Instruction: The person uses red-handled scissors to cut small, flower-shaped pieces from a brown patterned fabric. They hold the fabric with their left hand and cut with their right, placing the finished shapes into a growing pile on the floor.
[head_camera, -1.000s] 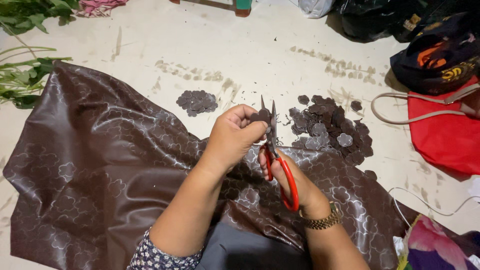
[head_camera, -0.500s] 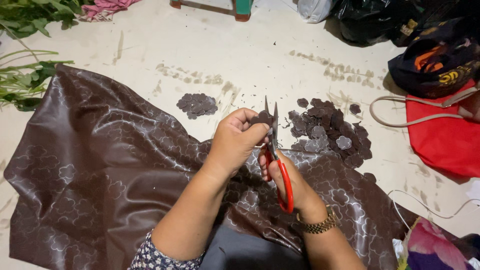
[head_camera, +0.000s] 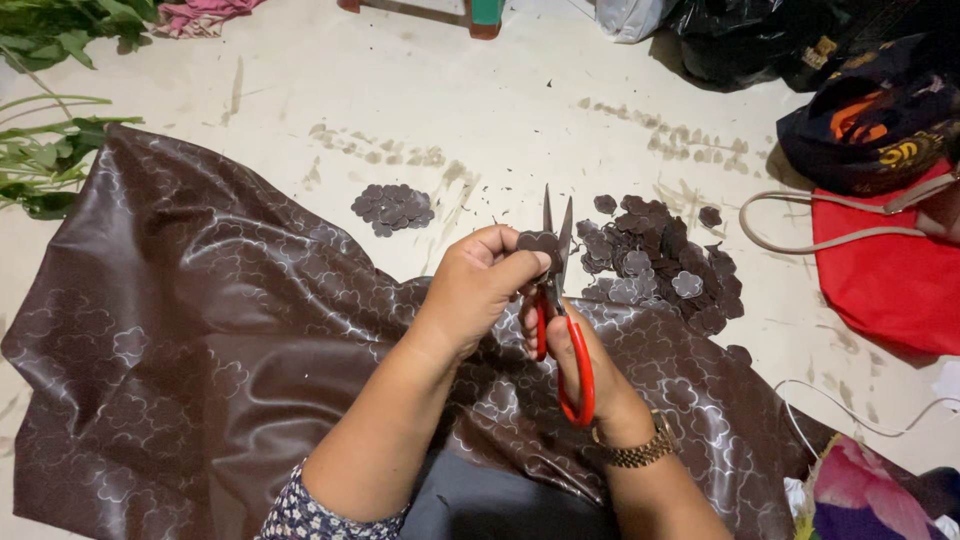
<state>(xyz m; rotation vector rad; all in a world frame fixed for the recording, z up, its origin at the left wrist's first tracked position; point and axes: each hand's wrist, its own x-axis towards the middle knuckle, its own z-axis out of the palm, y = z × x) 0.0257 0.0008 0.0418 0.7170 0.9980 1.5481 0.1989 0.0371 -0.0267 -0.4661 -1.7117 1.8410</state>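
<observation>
A small dark brown flower-shaped cut-out of faux leather is pinched between the thumb and fingertips of the left hand, at the upper right edge of that hand. The piece is held directly against the blades of the red-handled scissors, which point upward and stand slightly parted, with the piece just to the left of them. The scissors are gripped by the right hand; its thumb and fingers are closed through the red loops, just below and to the right of the left hand. A gold-coloured metal watch band is seen on the right wrist.

Both hands are held above a large sheet of glossy dark brown faux leather with embossed flower outlines, spread on the pale floor. 2 groups of cut flower pieces are noted on the floor: a small pile beyond the left hand, and a larger heap just right of the scissor tips. A red bag with a beige strap lies well to the right; green leafy stems lie at the far left.
</observation>
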